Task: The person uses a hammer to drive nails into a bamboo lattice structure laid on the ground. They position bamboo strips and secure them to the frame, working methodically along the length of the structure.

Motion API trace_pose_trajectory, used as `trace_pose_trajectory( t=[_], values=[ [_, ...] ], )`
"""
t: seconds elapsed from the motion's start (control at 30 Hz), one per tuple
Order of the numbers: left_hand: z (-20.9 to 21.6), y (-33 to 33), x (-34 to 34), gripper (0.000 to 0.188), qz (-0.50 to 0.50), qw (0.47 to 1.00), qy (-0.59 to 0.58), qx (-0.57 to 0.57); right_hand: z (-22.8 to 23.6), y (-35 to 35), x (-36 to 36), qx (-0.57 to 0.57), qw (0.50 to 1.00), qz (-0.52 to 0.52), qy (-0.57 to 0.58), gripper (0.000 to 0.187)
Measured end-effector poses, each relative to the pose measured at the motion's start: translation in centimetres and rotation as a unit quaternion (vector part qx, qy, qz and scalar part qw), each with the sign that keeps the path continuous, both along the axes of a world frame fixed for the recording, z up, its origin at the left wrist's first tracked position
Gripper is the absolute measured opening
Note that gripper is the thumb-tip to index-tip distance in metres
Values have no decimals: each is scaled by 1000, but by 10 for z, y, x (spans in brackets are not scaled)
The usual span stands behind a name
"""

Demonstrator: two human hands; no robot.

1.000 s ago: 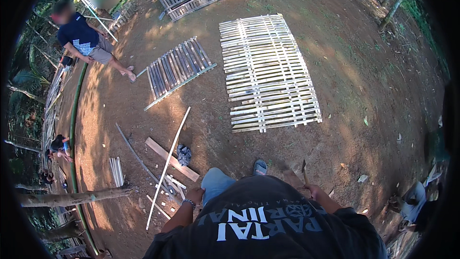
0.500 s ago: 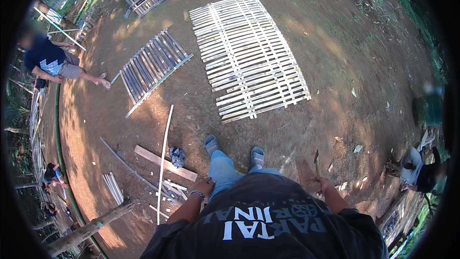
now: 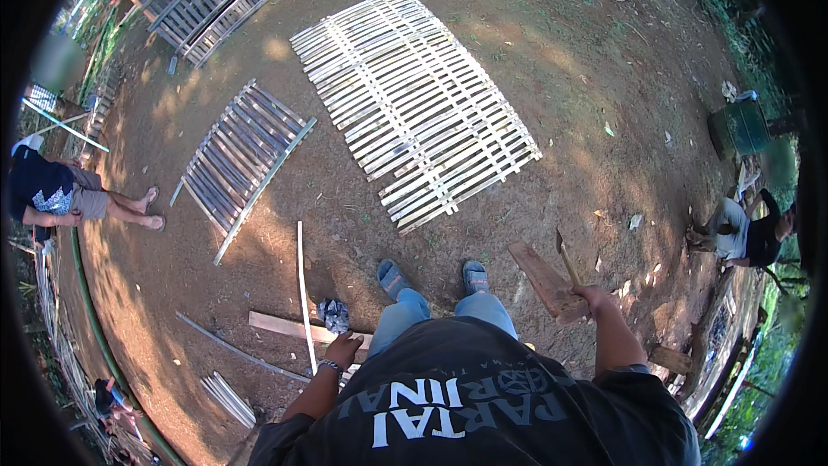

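Note:
In my right hand (image 3: 590, 297) is a hammer (image 3: 568, 264), gripped by its light wooden handle, with the small dark head pointing away from me. Below it on the dirt lies a thick brown board (image 3: 536, 278). My left hand (image 3: 344, 347) hangs by my left leg, fingers loosely apart and holding nothing. Close to that hand, on the ground, sit a crumpled dark plastic bag (image 3: 333, 315) and a flat plank (image 3: 274, 322). A long pale strip (image 3: 305, 293) crosses over the plank. Ahead of my feet lies a large pale slatted panel (image 3: 414, 95).
A smaller, darker slatted panel (image 3: 243, 160) lies to the left, and more panels (image 3: 211, 9) are piled at the far left. One person (image 3: 52, 185) stands at the left; another (image 3: 746, 229) sits at the right near a green bin (image 3: 740, 128). Loose strips (image 3: 228, 399) lie at lower left.
My view has swung to the right, so the panels appear farther left. My right hand with the hammer has moved forward and outward; my left hand has come away from my thigh.

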State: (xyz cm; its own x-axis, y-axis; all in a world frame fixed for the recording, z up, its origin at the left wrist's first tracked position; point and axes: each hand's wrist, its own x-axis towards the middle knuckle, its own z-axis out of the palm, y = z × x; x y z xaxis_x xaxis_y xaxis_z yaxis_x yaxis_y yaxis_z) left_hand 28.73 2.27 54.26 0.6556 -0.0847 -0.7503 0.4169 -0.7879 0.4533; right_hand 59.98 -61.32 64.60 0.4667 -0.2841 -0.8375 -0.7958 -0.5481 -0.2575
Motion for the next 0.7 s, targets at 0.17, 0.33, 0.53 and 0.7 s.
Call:
trace_pose_trajectory(
  t=[0.17,0.33,0.53,0.7],
  values=[
    [-26,72,-41,42,-50,995,64,63,-4,50,-25,42,997,-52,-31,42],
    [-60,104,-48,61,77,994,75,20,-19,54,-58,13,998,-44,-48,44],
    [-49,71,-11,64,-78,985,4,-151,23,68,-91,10,996,-78,-30,44],
    [-48,59,13,60,-54,974,15,-221,14,33,-132,-39,993,-101,41,42]
  ],
)
